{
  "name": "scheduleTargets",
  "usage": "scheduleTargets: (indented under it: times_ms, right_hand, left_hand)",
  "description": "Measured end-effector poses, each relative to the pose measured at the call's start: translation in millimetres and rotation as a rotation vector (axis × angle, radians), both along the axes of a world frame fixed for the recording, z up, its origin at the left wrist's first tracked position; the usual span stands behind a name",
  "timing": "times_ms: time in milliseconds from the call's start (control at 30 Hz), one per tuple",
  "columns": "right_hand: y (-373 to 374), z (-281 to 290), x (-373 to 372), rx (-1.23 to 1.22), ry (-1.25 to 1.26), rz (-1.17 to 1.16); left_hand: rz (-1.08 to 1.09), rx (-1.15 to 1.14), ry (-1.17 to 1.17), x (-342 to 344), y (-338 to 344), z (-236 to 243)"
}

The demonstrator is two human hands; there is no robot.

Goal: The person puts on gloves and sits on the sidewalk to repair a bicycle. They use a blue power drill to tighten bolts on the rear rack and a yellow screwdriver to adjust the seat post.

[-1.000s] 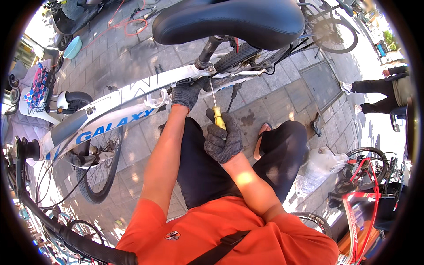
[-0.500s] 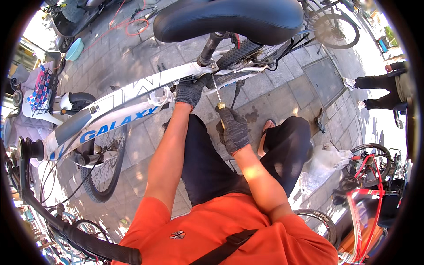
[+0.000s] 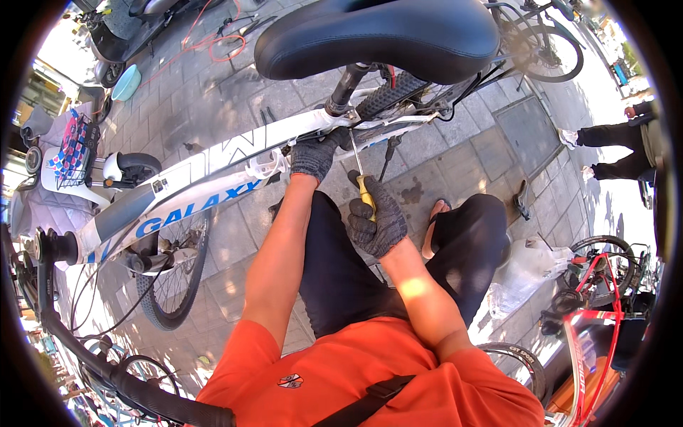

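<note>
A white bicycle frame [image 3: 235, 153] with blue lettering runs across in front of me, under a black saddle [image 3: 377, 43]. My left hand [image 3: 313, 156], in a dark grey knitted glove, is closed against the frame below the seat post [image 3: 346, 89]; what its fingertips pinch is hidden. In my gloved right hand [image 3: 380, 217] is a screwdriver [image 3: 366, 191] with a yellow handle, fingers curled round it and thumb extended along its side. The thin metal shaft points up to the frame beside my left fingertips; its tip is hard to make out.
The bicycle's front wheel [image 3: 174, 285] and handlebar [image 3: 135, 391] are at left. A kickstand [image 3: 389, 153] hangs beyond my right hand. A red bicycle [image 3: 594, 313] and a clear plastic bag [image 3: 526, 274] are at right. Farther right stands a person [image 3: 615, 153].
My right hand has turned on the screwdriver, so more of its yellow handle shows. My left hand keeps its place on the frame. The whole view has shifted slightly.
</note>
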State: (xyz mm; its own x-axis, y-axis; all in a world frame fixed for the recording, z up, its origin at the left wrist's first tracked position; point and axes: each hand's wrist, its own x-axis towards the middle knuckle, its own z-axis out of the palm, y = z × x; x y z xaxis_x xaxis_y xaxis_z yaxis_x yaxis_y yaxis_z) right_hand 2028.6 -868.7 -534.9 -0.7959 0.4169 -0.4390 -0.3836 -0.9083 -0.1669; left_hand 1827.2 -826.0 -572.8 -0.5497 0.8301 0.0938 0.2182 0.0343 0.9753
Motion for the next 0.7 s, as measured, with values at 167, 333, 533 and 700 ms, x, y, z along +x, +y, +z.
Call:
scheduleTargets:
  times_ms: [167, 333, 533, 700]
  right_hand:
    - [7.5, 4.2, 4.2, 0.11, -0.29, 0.004]
    - [6.7, 18.6, -0.7, 0.283, -0.535, -0.001]
    - [8.4, 18.2, -2.6, 1.385, -1.383, 0.132]
    - [9.0, -5.0, 1.6, 1.126, -1.09, -0.036]
  left_hand:
    - [-0.029, -0.014, 0.031, -0.2, 3.2, 5.9]
    - [-0.023, -0.039, 0.034, -6.7, 7.8, -12.2]
    - [0.01, -0.084, 0.028, 1.7, 1.9, -0.5]
    - [0.01, 0.028, 0.002, -12.5, 7.3, -23.0]
